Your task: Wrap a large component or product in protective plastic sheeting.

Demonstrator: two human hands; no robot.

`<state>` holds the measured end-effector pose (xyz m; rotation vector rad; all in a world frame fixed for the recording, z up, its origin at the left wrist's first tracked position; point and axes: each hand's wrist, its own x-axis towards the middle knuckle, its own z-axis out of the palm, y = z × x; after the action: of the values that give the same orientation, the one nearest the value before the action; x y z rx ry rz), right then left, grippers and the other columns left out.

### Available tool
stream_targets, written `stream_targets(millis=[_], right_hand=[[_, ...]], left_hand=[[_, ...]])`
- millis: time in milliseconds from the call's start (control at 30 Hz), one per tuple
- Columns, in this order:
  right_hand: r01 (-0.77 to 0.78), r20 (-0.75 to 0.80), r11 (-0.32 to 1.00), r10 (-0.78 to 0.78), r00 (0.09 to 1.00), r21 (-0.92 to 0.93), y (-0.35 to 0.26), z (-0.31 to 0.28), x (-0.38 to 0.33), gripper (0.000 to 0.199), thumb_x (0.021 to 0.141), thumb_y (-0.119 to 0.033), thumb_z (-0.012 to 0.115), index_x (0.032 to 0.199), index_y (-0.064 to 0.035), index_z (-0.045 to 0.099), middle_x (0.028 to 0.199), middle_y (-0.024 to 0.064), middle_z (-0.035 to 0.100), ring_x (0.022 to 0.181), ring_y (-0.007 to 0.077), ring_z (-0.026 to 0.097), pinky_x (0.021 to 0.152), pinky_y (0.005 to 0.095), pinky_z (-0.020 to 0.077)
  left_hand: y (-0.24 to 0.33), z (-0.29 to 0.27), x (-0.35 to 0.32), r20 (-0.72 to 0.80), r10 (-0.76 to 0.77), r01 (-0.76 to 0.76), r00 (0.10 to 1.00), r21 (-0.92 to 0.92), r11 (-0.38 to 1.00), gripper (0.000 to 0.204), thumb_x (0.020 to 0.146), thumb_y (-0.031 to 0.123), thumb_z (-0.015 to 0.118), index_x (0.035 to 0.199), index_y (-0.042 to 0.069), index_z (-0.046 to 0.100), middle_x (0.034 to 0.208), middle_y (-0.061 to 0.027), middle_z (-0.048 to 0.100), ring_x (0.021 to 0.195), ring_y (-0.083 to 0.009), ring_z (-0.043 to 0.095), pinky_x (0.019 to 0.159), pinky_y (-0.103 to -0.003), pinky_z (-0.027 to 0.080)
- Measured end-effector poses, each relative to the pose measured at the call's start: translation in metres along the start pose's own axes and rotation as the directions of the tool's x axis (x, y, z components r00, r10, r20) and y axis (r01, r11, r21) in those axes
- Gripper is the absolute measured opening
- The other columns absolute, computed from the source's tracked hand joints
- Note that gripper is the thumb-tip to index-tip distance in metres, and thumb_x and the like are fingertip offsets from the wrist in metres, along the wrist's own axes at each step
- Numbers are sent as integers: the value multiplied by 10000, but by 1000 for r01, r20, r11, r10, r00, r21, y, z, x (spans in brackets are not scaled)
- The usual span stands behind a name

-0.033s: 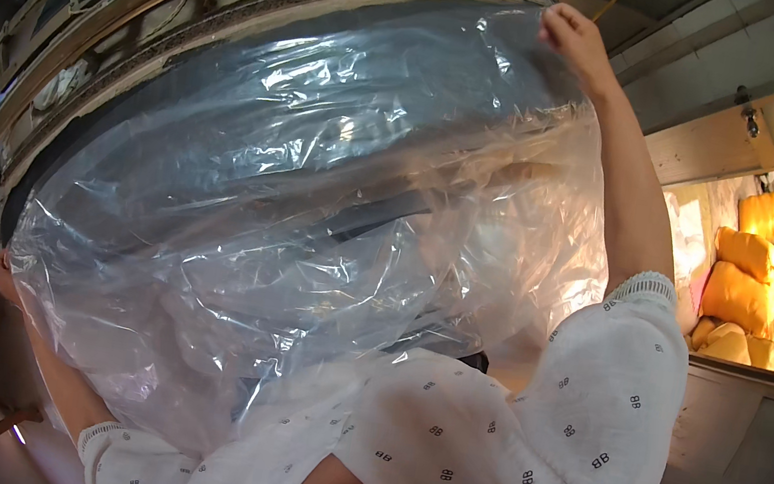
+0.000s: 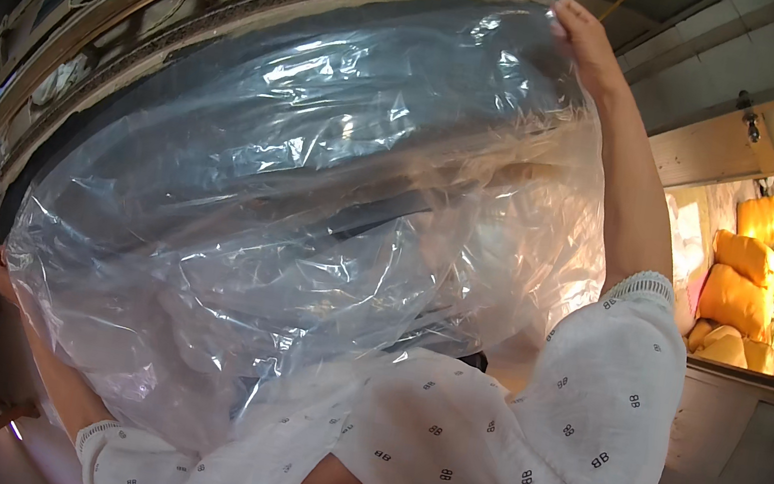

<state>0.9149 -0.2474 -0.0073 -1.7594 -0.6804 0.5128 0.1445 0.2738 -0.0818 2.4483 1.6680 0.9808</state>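
A large, clear plastic sheet (image 2: 303,259) spreads wrinkled and shiny between my arms, from the far edge down to my shirt. At the far right corner, my right hand (image 2: 588,46) is raised, with thumb and fingertips at the sheet's edge; it looks pinched there. Low at the left, my left hand (image 2: 3,275) closes at the sheet's near left edge, its fingers partly hidden. Beneath the film shows a dark surface (image 2: 31,175), its edge curving along the far left side. A dark strip is blurred through the plastic near the middle.
A long wooden rail (image 2: 81,62) runs along the far side, with a cluttered frame beyond it. On the right, stacked yellow bundles (image 2: 741,298) show through a lit opening. A pale wooden board (image 2: 716,147) with a dark fitting stands above that opening.
My right hand has shifted slightly right, its fingers a little straighter. The sheet's far right corner has moved slightly with it. My left hand is nearly unchanged.
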Motion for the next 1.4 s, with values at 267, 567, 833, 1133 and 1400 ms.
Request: stream_targets(millis=[267, 567, 833, 1133, 1400], right_hand=[[155, -69, 617, -324, 944, -771, 19, 44, 22, 220, 772, -316, 628, 873, -121, 651, 780, 53, 645, 766, 204, 617, 698, 329, 461], [360, 115, 747, -361, 926, -559, 44, 55, 60, 194, 772, -267, 640, 865, -97, 625, 788, 30, 607, 751, 130, 560, 691, 269, 443], [341, -275, 919, -282, 919, 199, -26, -33, 89, 203, 853, -185, 617, 1020, -70, 603, 966, 38, 609, 918, 132, 568, 816, 243, 442], [354, -361, 935, -324, 874, 18, 91, -8, 90, 148, 847, -168, 609, 923, -40, 608, 844, 1, 590, 790, 76, 531, 736, 214, 420], [254, -339, 961, -277, 899, -111, 74, 1, 108, 213, 824, -206, 638, 944, -31, 642, 869, -17, 602, 811, 78, 515, 745, 204, 398]], left_hand=[[-61, -48, 5, -245, -243, 239, 939, -44, 970, 350, 863, 325, 575, 1081, 57, 632, 1043, -96, 633, 934, -205, 574, 821, -298, 434], [-94, -187, -111, 122, -472, 469, 873, -472, 746, 410, 890, 325, 563, 1205, 64, 540, 1146, -69, 565, 1020, -152, 508, 872, -261, 396], [-75, -148, -21, 71, -355, 244, 932, -846, 474, 317, 895, 294, 562, 1146, 104, 525, 1131, -18, 521, 1030, -120, 481, 845, -276, 442], [-41, 53, 71, -140, -268, 229, 953, -245, 942, 246, 851, 273, 623, 983, 70, 663, 905, -7, 640, 847, -78, 550, 744, -206, 425], [-31, 65, 127, -38, -349, 311, 936, -374, 874, 306, 818, 327, 650, 1011, 93, 687, 992, -2, 663, 940, -94, 565, 851, -218, 398]])
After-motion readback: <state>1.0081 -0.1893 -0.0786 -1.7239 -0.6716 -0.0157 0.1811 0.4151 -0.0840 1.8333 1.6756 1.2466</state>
